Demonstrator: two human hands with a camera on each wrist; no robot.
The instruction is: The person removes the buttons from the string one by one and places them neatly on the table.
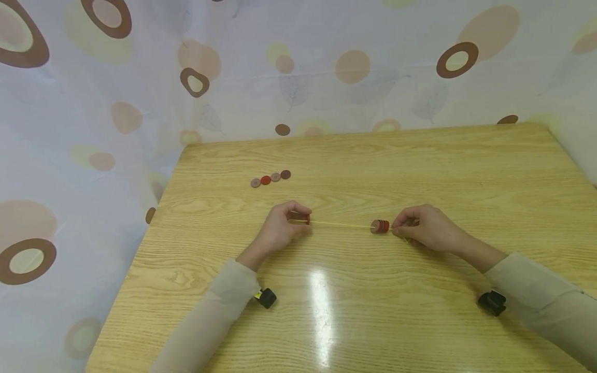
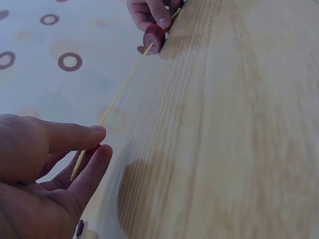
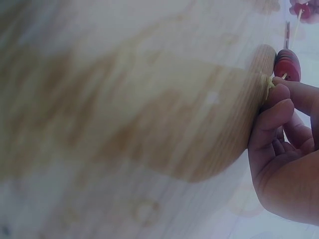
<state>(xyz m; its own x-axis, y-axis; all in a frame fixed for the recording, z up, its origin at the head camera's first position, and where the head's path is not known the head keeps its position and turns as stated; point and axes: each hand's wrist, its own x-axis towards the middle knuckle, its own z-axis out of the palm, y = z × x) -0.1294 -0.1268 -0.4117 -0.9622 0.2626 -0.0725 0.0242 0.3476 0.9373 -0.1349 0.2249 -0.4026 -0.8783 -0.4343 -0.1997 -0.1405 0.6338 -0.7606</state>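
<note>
Though thin, taut yellow string (image 1: 342, 224).

Two bare hands face each other, well apart. The left hand (image 1: 280, 228) brings its thumb and fingertips close together in a pinch, on the side nearest the right hand (image 1: 429, 228). The right hand points its own, narrower pinch back toward the left, thumb and index finger pressed together at the tips, its remaining fingers curled in toward the palm. Behind each hand the wrist is bare; farther back, pale sleeves (image 1: 235, 284) cover the forearms, which slant backward and outward.
</note>
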